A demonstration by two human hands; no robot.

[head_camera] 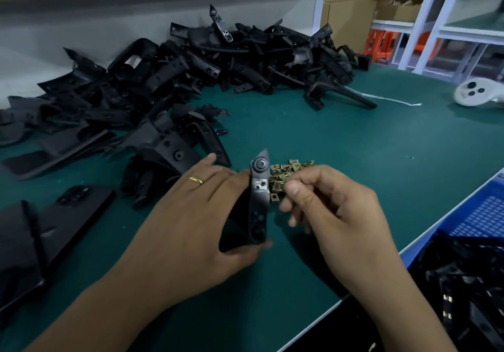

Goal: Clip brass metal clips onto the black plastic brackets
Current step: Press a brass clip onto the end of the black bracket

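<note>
Above green surface (354,147): bracket (259,201) gripped by left hand (196,215); brass clip (278,185) pinched by right hand (327,204); clip likely dropped if misaligned.

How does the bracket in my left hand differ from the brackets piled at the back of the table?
The held bracket stands upright, gripped by the left hand; the bracket pile lies jumbled on the green table. The held one sits beside the brass clips; the pile lies far behind them. Both are black plastic with round holes.

The right hand (327,204) is motion-blurred at its fingertips, hiding whether they pinch a clip
</note>
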